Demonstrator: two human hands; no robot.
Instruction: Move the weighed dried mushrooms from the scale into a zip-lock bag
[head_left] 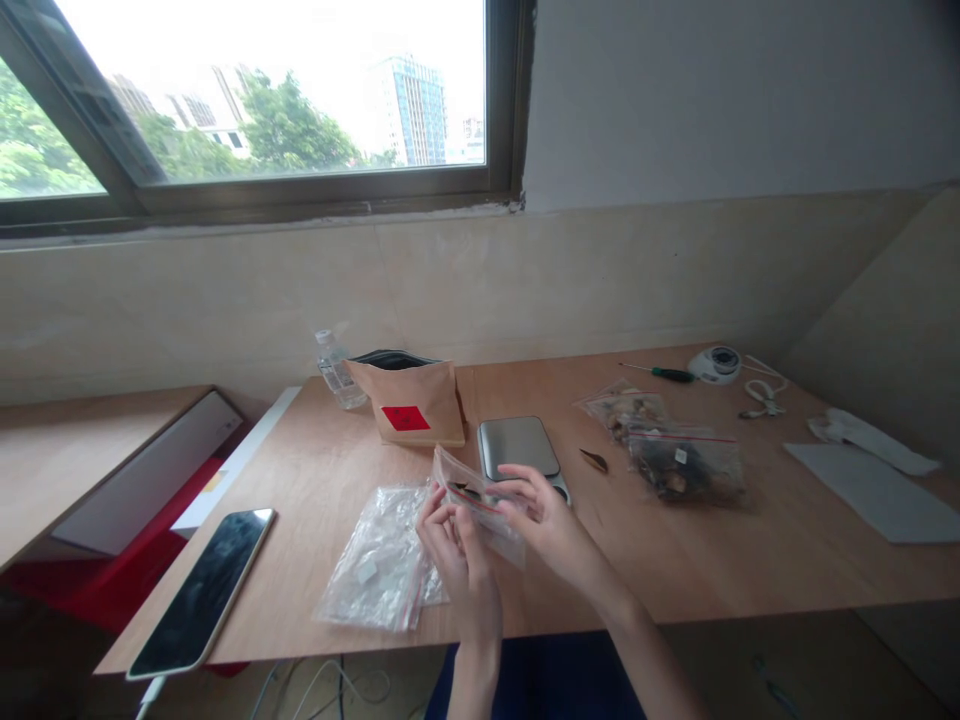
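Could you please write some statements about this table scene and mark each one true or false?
1. The left hand holds a small clear zip bag, with the right hand also at it. True.
2. The brown pouch is closed at the top. False: its top is open.
3. A silver-topped scale lies beyond the hands. True.
4. The phone lies at the table's right end. False: it lies at the left end.
5. A green-handled screwdriver lies beside the white dome camera. True.
6. The clear bottle is beside the phone. False: it is by the brown pouch.
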